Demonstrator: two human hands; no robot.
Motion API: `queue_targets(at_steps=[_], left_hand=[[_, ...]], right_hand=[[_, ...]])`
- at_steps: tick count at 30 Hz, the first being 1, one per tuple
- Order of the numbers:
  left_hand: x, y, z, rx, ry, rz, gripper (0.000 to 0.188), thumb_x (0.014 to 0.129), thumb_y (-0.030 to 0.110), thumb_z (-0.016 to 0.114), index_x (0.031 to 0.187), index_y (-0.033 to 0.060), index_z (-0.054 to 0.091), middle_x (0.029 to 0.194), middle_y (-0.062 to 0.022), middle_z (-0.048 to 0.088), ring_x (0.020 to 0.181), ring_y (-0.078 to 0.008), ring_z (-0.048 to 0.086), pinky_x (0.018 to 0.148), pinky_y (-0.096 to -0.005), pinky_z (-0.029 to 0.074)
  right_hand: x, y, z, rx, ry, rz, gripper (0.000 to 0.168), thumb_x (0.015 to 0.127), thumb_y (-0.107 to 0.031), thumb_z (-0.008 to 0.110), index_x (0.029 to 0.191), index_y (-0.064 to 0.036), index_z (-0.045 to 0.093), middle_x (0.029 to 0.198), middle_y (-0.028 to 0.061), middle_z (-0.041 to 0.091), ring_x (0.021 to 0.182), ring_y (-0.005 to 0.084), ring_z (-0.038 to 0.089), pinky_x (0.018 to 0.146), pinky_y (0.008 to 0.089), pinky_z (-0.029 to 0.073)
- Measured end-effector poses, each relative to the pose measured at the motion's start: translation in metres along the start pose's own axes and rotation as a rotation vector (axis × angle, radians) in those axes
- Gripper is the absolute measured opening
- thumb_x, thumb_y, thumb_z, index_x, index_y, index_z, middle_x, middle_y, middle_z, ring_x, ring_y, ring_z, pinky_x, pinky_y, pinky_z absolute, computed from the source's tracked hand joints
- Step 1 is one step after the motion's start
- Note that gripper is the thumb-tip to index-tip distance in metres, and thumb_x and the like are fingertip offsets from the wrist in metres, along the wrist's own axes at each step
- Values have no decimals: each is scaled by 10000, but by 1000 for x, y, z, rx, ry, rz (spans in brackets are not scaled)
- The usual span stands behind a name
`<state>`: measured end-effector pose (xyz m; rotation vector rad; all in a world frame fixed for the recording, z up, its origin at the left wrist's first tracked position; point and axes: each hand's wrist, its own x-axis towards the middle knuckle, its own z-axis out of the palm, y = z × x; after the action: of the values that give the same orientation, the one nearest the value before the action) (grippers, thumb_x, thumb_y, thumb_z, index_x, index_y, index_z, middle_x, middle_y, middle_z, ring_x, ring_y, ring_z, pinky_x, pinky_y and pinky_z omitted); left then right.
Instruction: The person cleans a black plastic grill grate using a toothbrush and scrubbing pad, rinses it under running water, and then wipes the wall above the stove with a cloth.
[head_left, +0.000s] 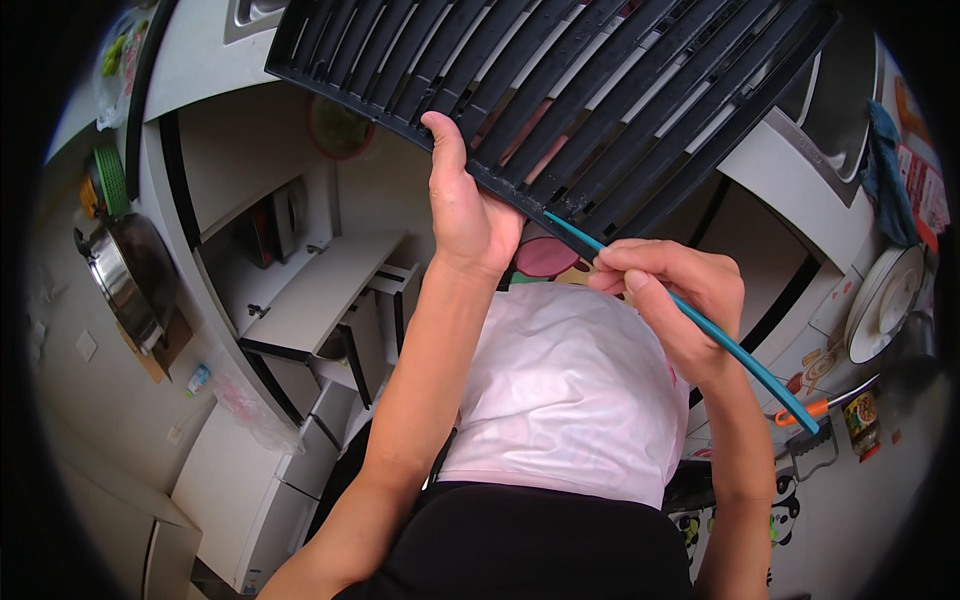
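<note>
A black plastic slatted rack (525, 112) fills the top middle of the view, tilted in front of my body. Its near edge lies in my left hand (476, 217), thumb over the rim and fingers underneath, showing through the gaps. My right hand (675, 292) pinches a teal chopstick-like stick (735, 349) between thumb and fingers. The stick's thin tip touches or nearly touches the rack's near edge, just right of my left hand. Pale specks of grime and wet-looking spots mark the slats around there. Below the rack is a pale pink apron (570, 397) on my body.
Open cabinet doors and a flap (330, 292) stand out on the left. A steel pot (127, 277) hangs or stands at far left, near a green basket (111, 180). On the right are a dark basin (840, 97), a blue cloth (889, 172), white plates (885, 304) and an orange-handled utensil (806, 412).
</note>
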<state>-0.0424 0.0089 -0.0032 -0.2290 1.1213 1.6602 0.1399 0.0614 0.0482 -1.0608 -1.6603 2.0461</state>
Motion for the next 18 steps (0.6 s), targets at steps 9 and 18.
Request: queue_targets(at_steps=[9,18], left_hand=[[-1,0,1,4,6,-7,678,935,591,310,1249,10,464,1250,-175,501,1196,-293,481,1005,-499,412],[-1,0,3,24,14,8,683,938,589,302,1258,6,459,1247,-177,506,1194,-300,482,1011,-501,404]], right_hand=[[2,4,-5,105,-10,69,168,822,27,519,915,82,646,837,163,684,779,205,695,707,268,544],[10,4,1,208,-42,90,234,827,63,449,961,120,631,915,228,662,832,264,689,789,329,550]])
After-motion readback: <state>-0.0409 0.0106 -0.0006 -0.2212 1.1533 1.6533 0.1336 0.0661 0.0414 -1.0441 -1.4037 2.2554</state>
